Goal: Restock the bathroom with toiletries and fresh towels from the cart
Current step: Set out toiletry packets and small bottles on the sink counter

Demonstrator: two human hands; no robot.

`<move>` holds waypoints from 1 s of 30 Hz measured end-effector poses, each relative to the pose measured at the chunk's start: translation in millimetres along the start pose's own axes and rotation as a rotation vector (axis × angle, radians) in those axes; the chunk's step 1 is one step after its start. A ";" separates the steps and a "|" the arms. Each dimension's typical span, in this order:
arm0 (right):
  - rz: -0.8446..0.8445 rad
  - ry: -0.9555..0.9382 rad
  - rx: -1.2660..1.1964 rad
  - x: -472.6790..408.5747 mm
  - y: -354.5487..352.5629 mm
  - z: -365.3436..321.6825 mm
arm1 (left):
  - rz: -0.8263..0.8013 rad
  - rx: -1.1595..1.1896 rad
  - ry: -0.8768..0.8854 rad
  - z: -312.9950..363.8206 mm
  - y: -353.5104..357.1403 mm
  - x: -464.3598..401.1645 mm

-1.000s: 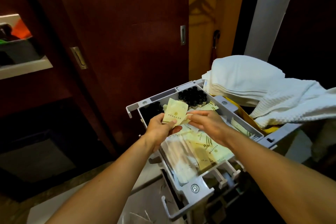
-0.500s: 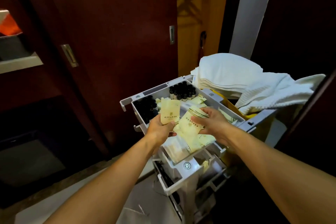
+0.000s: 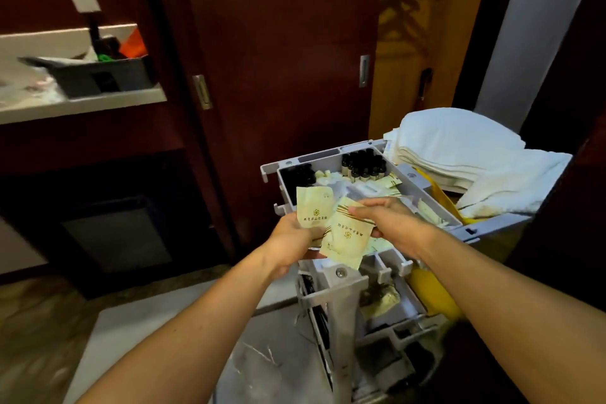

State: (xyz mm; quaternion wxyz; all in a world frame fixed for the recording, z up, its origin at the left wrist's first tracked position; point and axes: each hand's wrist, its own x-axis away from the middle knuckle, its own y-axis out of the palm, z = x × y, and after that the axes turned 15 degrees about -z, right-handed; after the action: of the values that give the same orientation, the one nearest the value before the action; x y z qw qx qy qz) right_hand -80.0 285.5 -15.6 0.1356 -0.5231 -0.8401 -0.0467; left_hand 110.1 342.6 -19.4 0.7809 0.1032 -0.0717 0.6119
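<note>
Two hands [image 3: 292, 234] [image 3: 393, 221], two sachets [image 3: 313, 207] [image 3: 347, 236], one each.

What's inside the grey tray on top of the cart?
The grey tray holds small dark bottles, more dark items at its left end, and pale yellow packets. The left hand and right hand, each holding a packet, hide the near part.

A hotel room: housekeeping cart [image 3: 331, 161] with towels [image 3: 459, 141], mini bottles [image 3: 362, 162], by wardrobe doors [image 3: 278, 59].
</note>
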 end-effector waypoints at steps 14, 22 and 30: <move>-0.335 0.001 0.043 60.5 82.3 15.5 | 0.385 0.088 0.013 -49.4 27.9 144.0; -0.692 0.057 0.219 90.1 137.6 20.4 | 0.577 0.093 0.059 -58.5 30.4 230.5; -0.983 0.051 0.445 140.9 220.7 25.4 | 0.771 0.092 0.047 -85.5 42.8 333.5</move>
State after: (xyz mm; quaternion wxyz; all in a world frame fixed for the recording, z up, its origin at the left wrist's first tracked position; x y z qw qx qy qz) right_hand 53.6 512.1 -15.0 0.2255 -0.0257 -0.9719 0.0619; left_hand 147.7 687.5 -19.6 0.4895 0.0895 -0.0599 0.8653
